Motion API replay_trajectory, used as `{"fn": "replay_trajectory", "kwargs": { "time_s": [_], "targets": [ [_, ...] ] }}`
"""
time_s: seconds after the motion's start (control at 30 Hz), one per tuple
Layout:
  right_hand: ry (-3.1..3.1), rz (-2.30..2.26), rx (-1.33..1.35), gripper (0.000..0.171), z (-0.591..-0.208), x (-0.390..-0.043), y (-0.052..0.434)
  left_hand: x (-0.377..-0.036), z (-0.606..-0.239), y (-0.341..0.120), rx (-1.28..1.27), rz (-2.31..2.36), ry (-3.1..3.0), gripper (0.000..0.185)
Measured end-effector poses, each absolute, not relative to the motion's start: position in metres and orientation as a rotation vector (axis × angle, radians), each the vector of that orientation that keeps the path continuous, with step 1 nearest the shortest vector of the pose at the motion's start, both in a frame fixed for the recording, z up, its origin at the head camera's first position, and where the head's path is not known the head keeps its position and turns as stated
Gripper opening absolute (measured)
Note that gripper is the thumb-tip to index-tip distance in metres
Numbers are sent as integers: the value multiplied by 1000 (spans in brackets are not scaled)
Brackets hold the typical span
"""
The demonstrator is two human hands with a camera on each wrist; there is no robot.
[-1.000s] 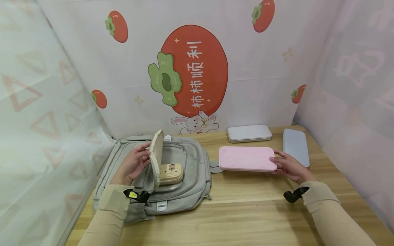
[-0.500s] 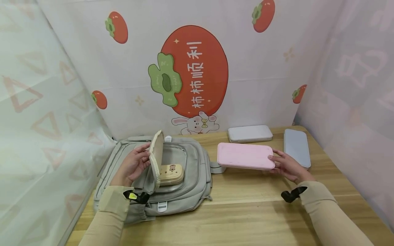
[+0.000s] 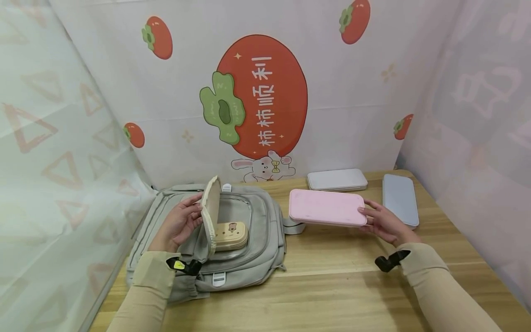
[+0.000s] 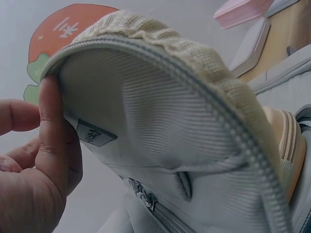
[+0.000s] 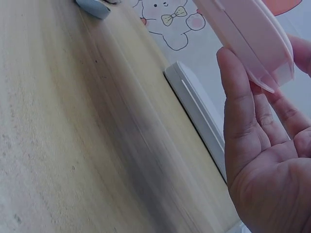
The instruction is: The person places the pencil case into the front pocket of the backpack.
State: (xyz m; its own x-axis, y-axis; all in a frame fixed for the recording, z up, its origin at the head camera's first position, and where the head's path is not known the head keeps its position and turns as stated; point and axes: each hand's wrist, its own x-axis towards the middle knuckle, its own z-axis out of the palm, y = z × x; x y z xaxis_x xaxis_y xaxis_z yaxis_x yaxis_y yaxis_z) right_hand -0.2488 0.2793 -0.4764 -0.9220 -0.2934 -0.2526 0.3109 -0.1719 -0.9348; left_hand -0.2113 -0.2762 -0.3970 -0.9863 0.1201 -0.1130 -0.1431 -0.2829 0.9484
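We are pinching the right end of the pink case [image 3: 327,207] with our right hand [image 3: 383,224], thumb on top and fingers underneath, so it is hanging clear of the table [image 3: 332,281], just right of the backpack [image 3: 249,230]. It is looking rigid, light and smooth, so a grip nearer its middle would probably steady it better. Our left hand [image 3: 178,223] is holding the pocket flap [image 3: 210,207] upright, thumb pressing its inner lining.

Head view looks down across the table [image 3: 332,276]; both wrist views sit close, sharing the pink case [image 3: 327,207]
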Motion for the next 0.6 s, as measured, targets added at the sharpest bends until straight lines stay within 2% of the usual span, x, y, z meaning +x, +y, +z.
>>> {"fn": "replay_trajectory", "kwargs": {
  "time_s": [0.27,0.5,0.6],
  "targets": [
    [1663,-2187,25,55,-477,-251,271,-210,-400,-280,-19,2402,1770,32],
    [1647,-2181,16,51,-474,-253,262,-209,-399,-283,-36,2394,1791,40],
    [1657,-2172,21,57,-473,-255,259,-209,-398,-283,-36,2395,1791,46]
  ]
}}
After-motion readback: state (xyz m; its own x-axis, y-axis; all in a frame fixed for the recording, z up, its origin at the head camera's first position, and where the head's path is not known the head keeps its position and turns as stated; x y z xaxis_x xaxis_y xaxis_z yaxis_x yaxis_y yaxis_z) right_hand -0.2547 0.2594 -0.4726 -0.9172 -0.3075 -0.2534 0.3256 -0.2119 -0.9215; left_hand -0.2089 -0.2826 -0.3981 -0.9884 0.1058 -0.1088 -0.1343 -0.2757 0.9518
